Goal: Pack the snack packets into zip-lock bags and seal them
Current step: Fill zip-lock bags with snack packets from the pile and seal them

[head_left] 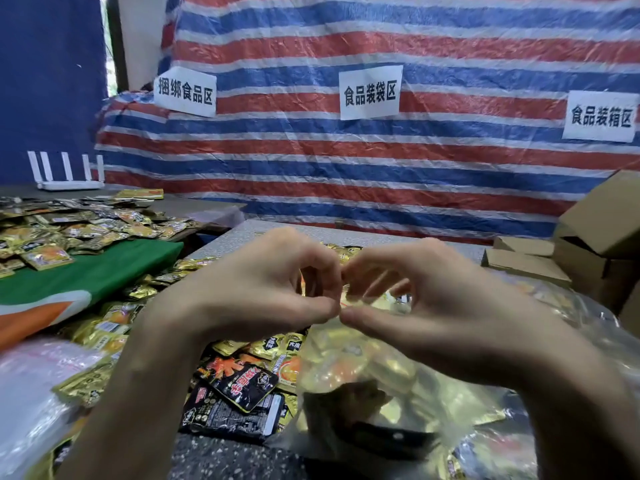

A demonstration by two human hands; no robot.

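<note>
Both my hands meet at centre frame, left hand [263, 289] and right hand [426, 306] pinching the top edge of a filled zip-lock bag [374, 382]. Sealing seems underway; next, my fingers should slide outward along the strip. Loose snack packets [239, 379] lie lower left.

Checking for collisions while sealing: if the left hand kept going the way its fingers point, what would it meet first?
The right hand. The left hand points straight at it, and both pinch the top of the zip-lock bag. Their fingertips look nearly touching, though depth is unclear.
</note>
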